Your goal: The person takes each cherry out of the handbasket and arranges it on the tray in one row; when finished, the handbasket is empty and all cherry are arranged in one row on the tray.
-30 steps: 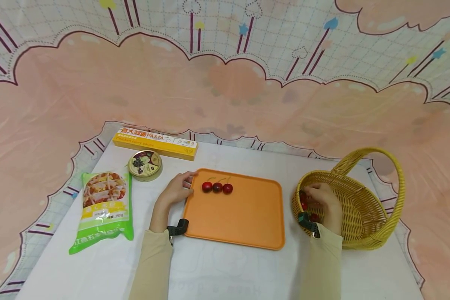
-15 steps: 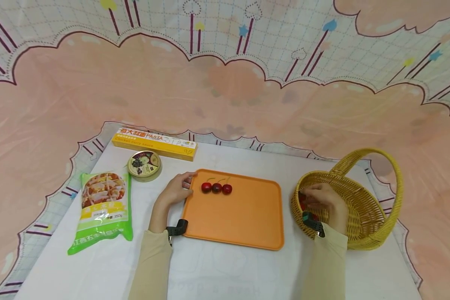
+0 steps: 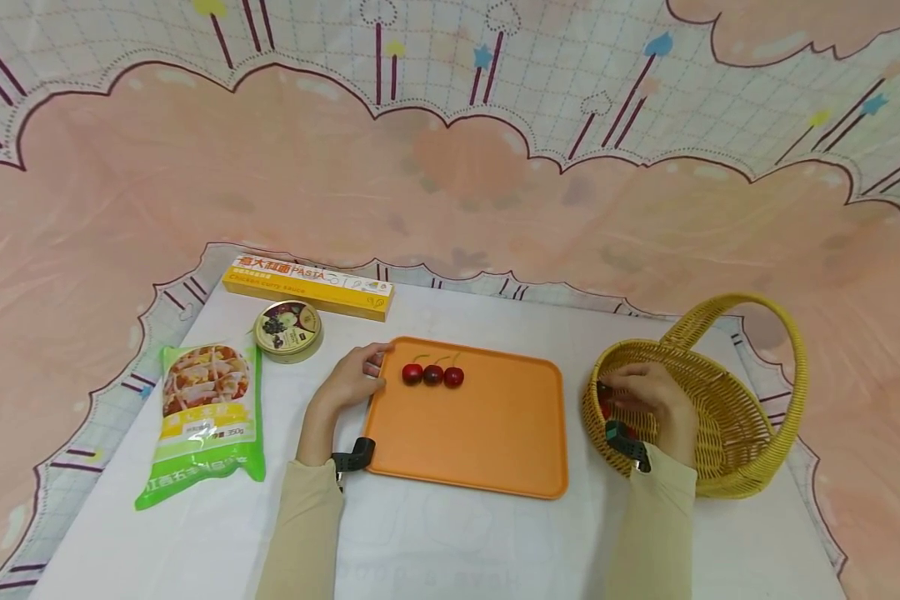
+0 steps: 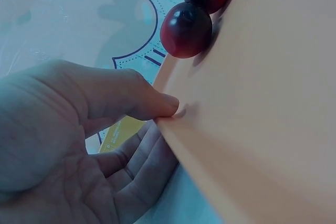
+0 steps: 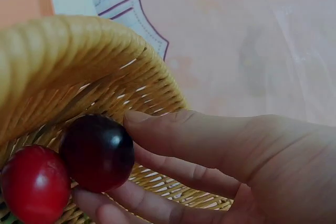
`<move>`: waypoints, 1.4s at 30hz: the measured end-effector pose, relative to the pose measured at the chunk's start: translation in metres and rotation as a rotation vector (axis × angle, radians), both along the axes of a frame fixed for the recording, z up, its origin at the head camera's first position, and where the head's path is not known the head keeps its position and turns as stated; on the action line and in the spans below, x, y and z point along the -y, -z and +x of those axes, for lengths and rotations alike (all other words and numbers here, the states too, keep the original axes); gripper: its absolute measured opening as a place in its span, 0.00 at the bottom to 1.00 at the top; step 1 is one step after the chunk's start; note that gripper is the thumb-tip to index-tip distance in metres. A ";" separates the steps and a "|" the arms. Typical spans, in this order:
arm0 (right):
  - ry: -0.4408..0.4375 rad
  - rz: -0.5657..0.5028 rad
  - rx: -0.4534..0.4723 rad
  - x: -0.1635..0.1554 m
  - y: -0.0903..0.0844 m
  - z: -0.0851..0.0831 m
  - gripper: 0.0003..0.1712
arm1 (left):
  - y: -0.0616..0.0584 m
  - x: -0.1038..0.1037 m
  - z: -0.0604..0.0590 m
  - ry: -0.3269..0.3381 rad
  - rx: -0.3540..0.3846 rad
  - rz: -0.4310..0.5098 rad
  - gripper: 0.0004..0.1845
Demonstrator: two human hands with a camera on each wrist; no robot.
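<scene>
My left hand (image 3: 351,379) holds the left edge of an orange tray (image 3: 472,437). In the left wrist view its thumb (image 4: 155,103) lies on the rim, with the other fingers under the edge. Three cherries (image 3: 432,376) with green stems lie in a row near the tray's far left corner. My right hand (image 3: 654,398) is inside a yellow wicker basket (image 3: 708,417), at its left wall. There it grips a dark cherry (image 5: 97,153) between thumb and fingers. A brighter red cherry (image 5: 35,184) touches the dark one. The hand partly hides the basket's contents.
A yellow pasta box (image 3: 307,287) lies at the back left, with a round tin (image 3: 288,331) in front of it. Further left is a green food bag (image 3: 208,421). The basket's tall handle (image 3: 791,358) arches over its right side. White cloth (image 3: 450,542) covers the table.
My right hand and forearm have shifted slightly to the right within the basket, mostly in the first half second. The left hand, tray and row of cherries stay in place.
</scene>
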State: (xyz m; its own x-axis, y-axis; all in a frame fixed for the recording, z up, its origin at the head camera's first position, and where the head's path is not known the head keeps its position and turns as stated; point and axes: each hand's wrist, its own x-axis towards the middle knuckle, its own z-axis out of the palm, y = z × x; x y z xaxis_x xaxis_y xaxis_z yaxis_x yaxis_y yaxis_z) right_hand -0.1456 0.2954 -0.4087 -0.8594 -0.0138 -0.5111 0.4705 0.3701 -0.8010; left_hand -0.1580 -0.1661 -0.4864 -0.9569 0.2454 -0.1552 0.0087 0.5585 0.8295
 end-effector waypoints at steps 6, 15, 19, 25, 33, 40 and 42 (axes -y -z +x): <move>-0.015 0.008 -0.036 0.000 0.000 0.002 0.25 | -0.001 0.001 0.001 0.000 -0.006 0.003 0.31; -0.023 0.108 -0.078 -0.003 -0.008 0.007 0.32 | -0.002 -0.001 0.001 0.004 -0.012 0.013 0.31; 0.005 0.167 -0.090 -0.001 -0.011 0.007 0.31 | -0.002 -0.001 0.001 0.001 -0.012 0.010 0.31; -0.024 0.164 -0.154 -0.003 -0.007 0.007 0.24 | -0.002 -0.001 0.000 0.002 -0.002 0.009 0.31; -0.113 0.165 -0.077 -0.001 0.001 0.007 0.24 | -0.003 -0.001 0.000 0.007 -0.013 0.001 0.31; -0.201 0.341 -0.046 -0.002 -0.001 0.011 0.21 | -0.002 0.000 0.000 0.006 -0.007 0.002 0.31; -0.245 0.310 -0.028 -0.002 0.001 0.010 0.21 | -0.001 0.001 0.000 0.004 -0.003 -0.002 0.31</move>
State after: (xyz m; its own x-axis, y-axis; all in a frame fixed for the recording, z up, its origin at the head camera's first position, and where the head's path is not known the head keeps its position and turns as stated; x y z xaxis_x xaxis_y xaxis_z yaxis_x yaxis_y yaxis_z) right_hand -0.1351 0.2976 -0.4095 -0.8632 -0.0687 -0.5001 0.3181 0.6953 -0.6445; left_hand -0.1578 -0.1667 -0.4853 -0.9564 0.2489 -0.1525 0.0138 0.5605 0.8280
